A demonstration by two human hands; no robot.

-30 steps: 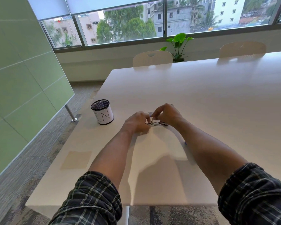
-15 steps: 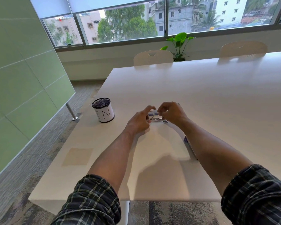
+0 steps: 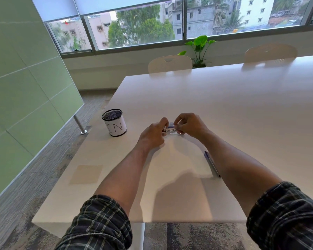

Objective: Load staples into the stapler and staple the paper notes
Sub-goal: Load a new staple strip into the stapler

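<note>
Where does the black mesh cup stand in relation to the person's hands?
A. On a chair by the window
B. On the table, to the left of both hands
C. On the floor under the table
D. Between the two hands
B: the cup stands upright on the table, left of the left hand and right hand.

Head-worn camera looks down across table (image 3: 224, 109).
</note>
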